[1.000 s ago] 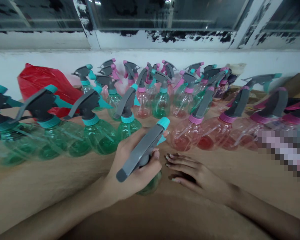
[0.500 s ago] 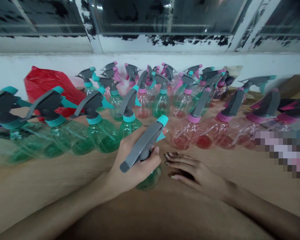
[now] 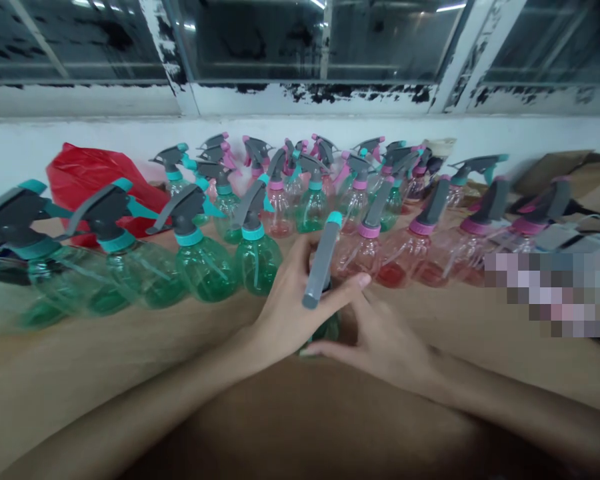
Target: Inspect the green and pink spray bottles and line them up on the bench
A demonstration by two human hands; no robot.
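Note:
A green spray bottle with a grey and turquoise trigger head (image 3: pixel 323 263) stands on the table in front of me. My left hand (image 3: pixel 297 310) is closed round its neck, just under the head. Lower down, my right hand (image 3: pixel 380 333) grips the bottle's body, its thumb across the near side. Most of the green body is hidden behind my hands. Just beyond stand a green spray bottle (image 3: pixel 257 267) on the left and a pink spray bottle (image 3: pixel 363 257) on the right.
Green bottles line the left, pink ones the right, with several mixed bottles behind. A red plastic bag (image 3: pixel 100 177) lies at the back left. Brown cardboard (image 3: pixel 555 173) and cables are at the right. A white wall (image 3: pixel 130 127) with windows closes off the far side.
My right hand has moved left from the table onto the bottle's body. My left hand and the bottle have shifted right, and the trigger head has turned to a steeper angle.

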